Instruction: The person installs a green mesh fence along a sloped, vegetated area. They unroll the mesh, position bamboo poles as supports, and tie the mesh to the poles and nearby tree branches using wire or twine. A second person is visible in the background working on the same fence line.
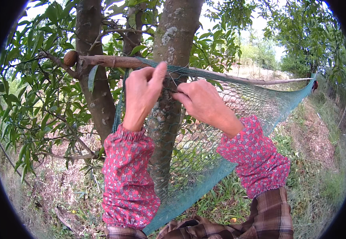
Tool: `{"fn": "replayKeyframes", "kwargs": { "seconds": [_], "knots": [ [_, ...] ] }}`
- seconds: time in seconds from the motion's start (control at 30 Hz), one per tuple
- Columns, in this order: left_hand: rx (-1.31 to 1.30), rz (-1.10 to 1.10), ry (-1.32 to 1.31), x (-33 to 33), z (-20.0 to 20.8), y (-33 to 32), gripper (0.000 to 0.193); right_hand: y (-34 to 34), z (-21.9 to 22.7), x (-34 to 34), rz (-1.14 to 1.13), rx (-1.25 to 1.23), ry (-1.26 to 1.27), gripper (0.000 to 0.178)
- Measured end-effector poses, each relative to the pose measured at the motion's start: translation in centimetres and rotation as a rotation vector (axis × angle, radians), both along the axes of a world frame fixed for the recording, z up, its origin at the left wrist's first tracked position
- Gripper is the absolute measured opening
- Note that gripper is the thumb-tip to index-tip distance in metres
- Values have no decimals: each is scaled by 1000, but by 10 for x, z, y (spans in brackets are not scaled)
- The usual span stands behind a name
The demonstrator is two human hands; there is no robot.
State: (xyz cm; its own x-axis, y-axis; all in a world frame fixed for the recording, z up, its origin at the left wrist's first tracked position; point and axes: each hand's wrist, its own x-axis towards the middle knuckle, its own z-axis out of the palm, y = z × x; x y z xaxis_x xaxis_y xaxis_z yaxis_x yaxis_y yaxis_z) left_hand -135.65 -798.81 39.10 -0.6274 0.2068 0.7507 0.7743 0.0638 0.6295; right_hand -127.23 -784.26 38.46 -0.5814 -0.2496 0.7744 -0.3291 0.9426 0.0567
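Observation:
A long wooden pole (111,61) runs across the view, past a tree trunk (179,36). Green netting (204,159) hangs from it, its gathered upper edge lying along the wood. Just below the pole, in front of the trunk, both my hands work close together. My left hand (144,93) has curled fingers and a raised thumb; whatever is between its fingers is hidden. Pinched in my right hand (208,101) is a thin wire-like strand (173,81), which loops up toward the netting's edge between the two hands.
Another trunk (94,87) stands at left, with leafy branches (33,103) and a round brown object (70,58) beside the pole's thick end. The netting stretches to a far corner (313,81) at right. Grass and dry litter (308,135) cover the ground.

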Motion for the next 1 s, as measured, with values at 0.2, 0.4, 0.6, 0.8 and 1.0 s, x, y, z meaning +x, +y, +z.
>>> {"fn": "replayKeyframes", "kwargs": {
  "seconds": [0.2, 0.4, 0.6, 0.8, 1.0],
  "knots": [
    [97, -302, -188, 5, -21, 7, 23, 14, 36, 10, 191, -215, -142, 22],
    [695, -458, -295, 9, -57, 89, 13, -66, 40, -27, -165, 379, -4, 17],
    [299, -335, -71, 22, -73, 30, 20, -20, 55, 9, 308, -119, -64, 20],
    [193, 94, 444, -5, -31, -3, 32, 9, 37, 6, 195, 8, 96, 15],
    [90, 115, 714, -12, -29, -1, 14, 23, 11, -9, 72, 119, 212, 16]
  ]
}}
